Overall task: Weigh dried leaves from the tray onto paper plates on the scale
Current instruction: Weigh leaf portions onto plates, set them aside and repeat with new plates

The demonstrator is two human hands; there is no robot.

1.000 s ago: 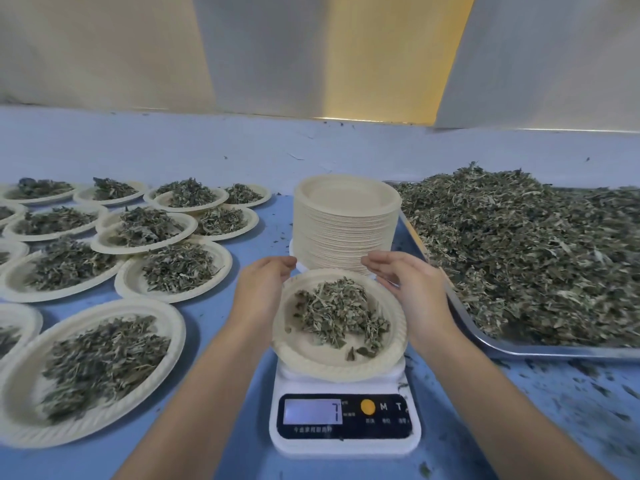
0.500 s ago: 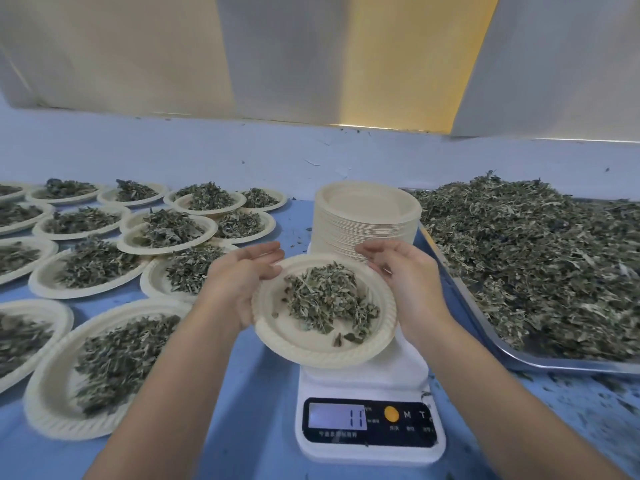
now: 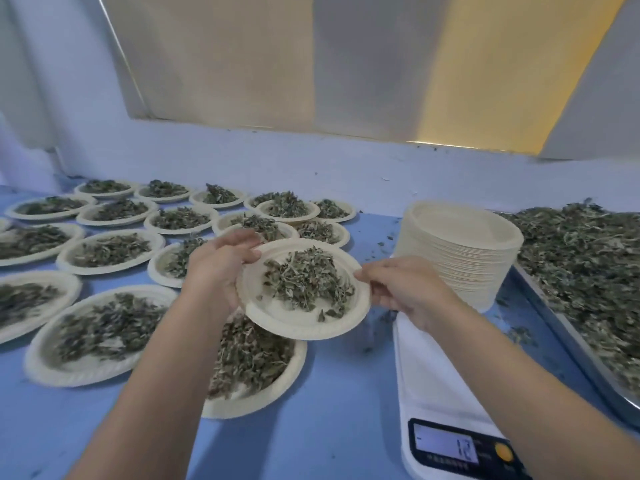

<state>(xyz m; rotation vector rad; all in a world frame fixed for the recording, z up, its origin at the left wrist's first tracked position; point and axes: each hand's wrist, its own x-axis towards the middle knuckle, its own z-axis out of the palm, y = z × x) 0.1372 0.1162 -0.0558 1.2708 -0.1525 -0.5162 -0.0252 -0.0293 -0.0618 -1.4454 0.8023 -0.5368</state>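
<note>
Evidently the carrying-away step is in hand: a paper plate [image 3: 298,327] bearing a small heap of dried leaves [image 3: 308,282] is held in the air at the middle of the frame. It is clear of the scale [image 3: 426,358] at the lower right, whose white platform lies bare while a reading is shown on its display [image 3: 446,445]. The plate's left rim is clamped by the left hand [image 3: 221,268], with the thumb laid over the top of the edge. Its right rim is pinched between thumb and fingertips by the right hand [image 3: 408,289]. The plate is held nearly level, directly above a second filled plate [image 3: 277,386] resting on the blue table [image 3: 332,393], and many more filled plates [image 3: 104,270] are spread over the left half of the frame. The next move is judged to call for a free patch of table among those plates, and for the plate to be kept level while lowered so that nothing is spilt. After that, a fresh plate would be wanted from the stack of empty plates [image 3: 460,258] at the centre right, beside the tray [image 3: 568,337] of loose leaves [image 3: 581,258].
</note>
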